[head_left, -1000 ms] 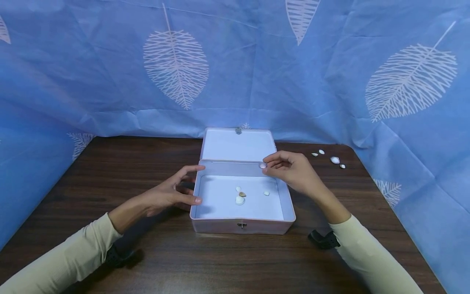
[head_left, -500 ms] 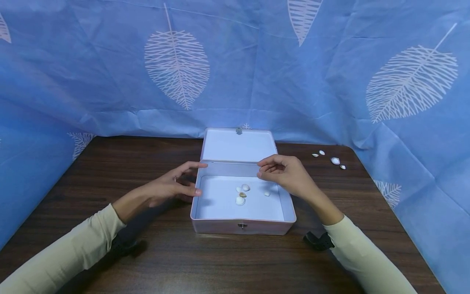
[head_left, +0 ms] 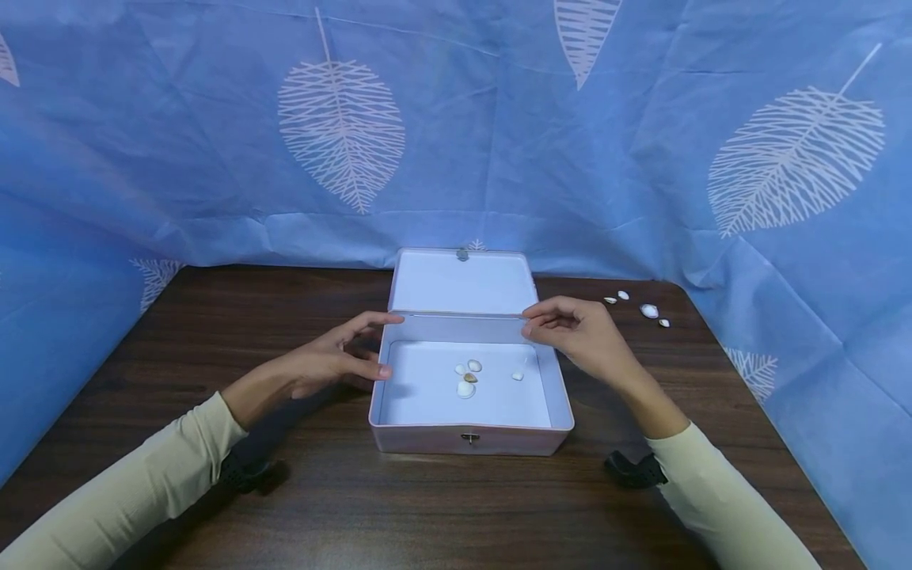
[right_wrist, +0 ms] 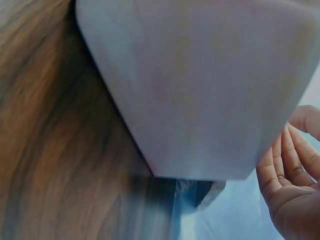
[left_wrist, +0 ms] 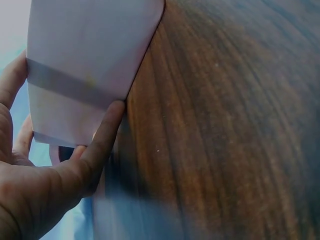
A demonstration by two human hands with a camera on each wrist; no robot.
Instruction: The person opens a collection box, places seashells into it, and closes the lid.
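A pale metal box (head_left: 463,438) stands on the table with its lid (head_left: 463,281) tilted back. My left hand (head_left: 331,356) is at its left side, thumb and forefinger spread along the rim. In the left wrist view, the fingers (left_wrist: 102,132) touch the box's outer wall (left_wrist: 95,55). My right hand (head_left: 580,336) hovers over the back right corner, fingers loosely bent, nothing between them. Inside the box lie a pale seashell (head_left: 474,365), a brown seashell (head_left: 470,378), a round white seashell (head_left: 466,389) and several in all; one small white seashell (head_left: 517,376) lies apart, to the right.
At the table's back right are several more seashells, the largest white shell (head_left: 649,311) among them. A small clasp (head_left: 469,437) is on the box's front. Behind the dark wooden table (head_left: 321,507) hangs a blue leaf-patterned cloth (head_left: 492,142).
My right hand has let go of the pale seashell, which dropped into the box beside the others. The hand then moved back to the right. My left hand shifted slightly along the box's side.
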